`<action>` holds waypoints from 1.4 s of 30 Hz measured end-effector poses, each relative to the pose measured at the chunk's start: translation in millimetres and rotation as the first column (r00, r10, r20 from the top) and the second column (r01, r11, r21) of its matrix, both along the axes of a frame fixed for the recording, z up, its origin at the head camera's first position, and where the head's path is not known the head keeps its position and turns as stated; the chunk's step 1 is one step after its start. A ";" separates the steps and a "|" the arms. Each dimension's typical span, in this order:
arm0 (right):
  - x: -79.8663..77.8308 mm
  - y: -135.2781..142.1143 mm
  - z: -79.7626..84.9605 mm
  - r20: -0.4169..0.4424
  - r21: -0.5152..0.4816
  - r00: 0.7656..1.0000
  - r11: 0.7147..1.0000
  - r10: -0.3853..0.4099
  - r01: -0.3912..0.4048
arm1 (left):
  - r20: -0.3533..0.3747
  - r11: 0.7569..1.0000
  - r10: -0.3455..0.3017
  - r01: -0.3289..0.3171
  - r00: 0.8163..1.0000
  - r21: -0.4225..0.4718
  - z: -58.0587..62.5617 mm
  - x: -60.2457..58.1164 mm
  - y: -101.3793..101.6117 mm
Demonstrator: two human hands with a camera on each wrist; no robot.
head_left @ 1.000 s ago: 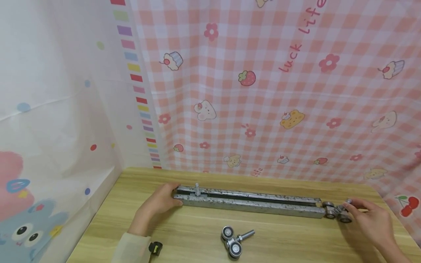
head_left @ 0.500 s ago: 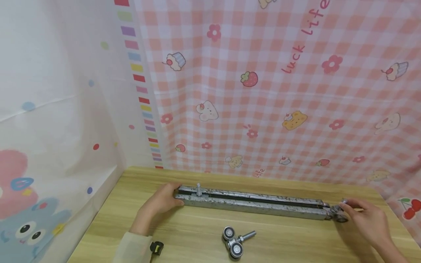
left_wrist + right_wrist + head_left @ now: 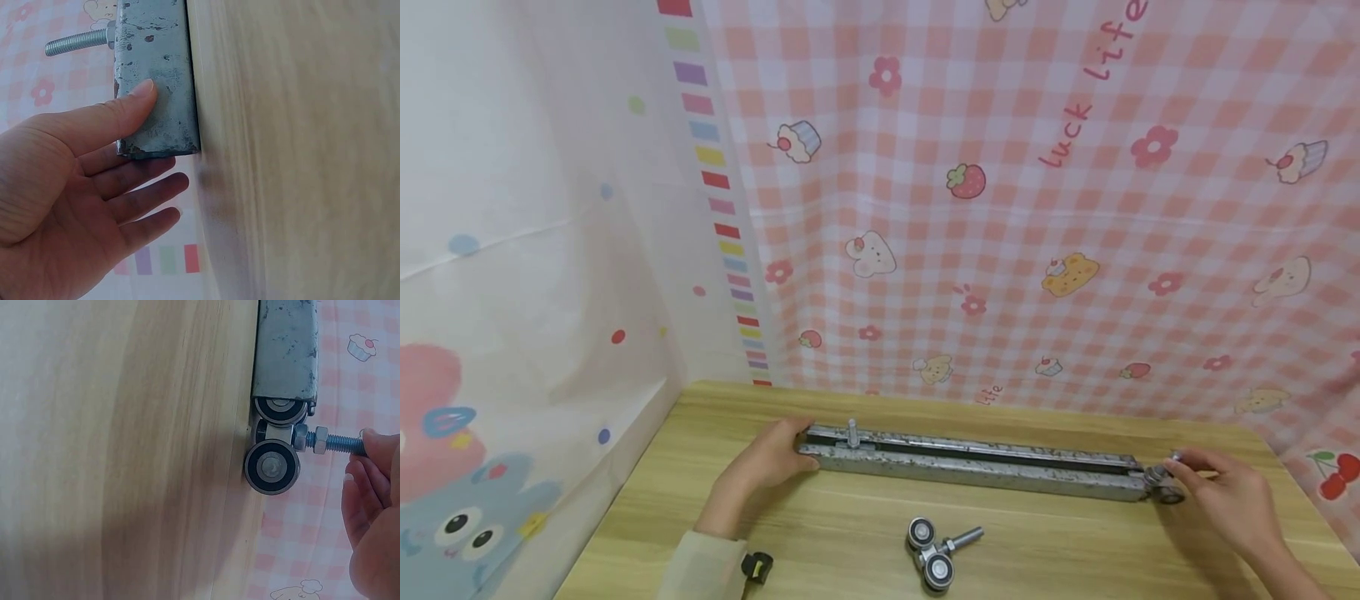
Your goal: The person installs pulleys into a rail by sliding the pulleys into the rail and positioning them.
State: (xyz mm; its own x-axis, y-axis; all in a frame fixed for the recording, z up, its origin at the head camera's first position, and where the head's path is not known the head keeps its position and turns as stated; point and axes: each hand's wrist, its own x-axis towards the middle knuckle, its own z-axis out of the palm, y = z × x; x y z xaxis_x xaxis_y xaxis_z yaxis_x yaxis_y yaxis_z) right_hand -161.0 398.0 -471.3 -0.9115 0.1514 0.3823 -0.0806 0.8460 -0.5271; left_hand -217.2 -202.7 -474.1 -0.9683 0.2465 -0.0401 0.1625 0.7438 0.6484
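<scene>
A long grey metal track (image 3: 977, 477) with an open slot on top lies across the table. My left hand (image 3: 767, 457) grips its left end, the thumb flat on the near wall in the left wrist view. Close by, a threaded bolt (image 3: 852, 434) stands up out of the slot. At the other end, my right hand (image 3: 1236, 500) pinches the bolt tip of a wheeled roller trolley (image 3: 272, 467). One trolley wheel (image 3: 281, 412) sits partly inside the track's mouth, while the other is outside. The pinched bolt (image 3: 342, 444) carries nuts near the trolley body.
A second roller trolley (image 3: 938, 570) with its bolt lies on the wood-grain table (image 3: 1045, 550) in front of the track. A small black object (image 3: 757, 567) is beside the left sleeve (image 3: 703, 567). Behind hangs a pink checked cloth (image 3: 917, 208); white cloth (image 3: 550, 275) hangs at left.
My right hand has moved left with the trolley, bringing its leading wheel from just outside the track's right end partly into it. The left hand keeps its grip on the track.
</scene>
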 end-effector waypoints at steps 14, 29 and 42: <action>-1.5 -10.8 -0.1 0.000 -0.017 0.999 0.998 0.053 -0.053 | -0.012 1.000 -0.004 0.004 1.000 -0.023 -0.2 1.5 -0.9; -4.3 -18.3 -0.4 -0.043 -0.014 0.996 0.997 0.074 -0.075 | -0.006 1.000 -0.003 0.003 1.000 -0.028 -0.1 -0.1 -1.9; -8.3 -28.3 -0.1 -0.028 -0.049 0.993 0.992 0.111 -0.112 | -0.021 1.000 -0.009 0.008 1.000 -0.030 -1.0 -1.3 -1.1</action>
State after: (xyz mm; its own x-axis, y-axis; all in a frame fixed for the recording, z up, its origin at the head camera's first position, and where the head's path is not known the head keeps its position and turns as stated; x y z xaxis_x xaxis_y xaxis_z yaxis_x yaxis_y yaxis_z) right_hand -169.3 369.7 -471.4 -0.9139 0.0691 0.4001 -0.1869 0.8033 -0.5656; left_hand -218.5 -203.9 -475.0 -0.9670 0.2535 -0.0276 0.1819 0.7616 0.6220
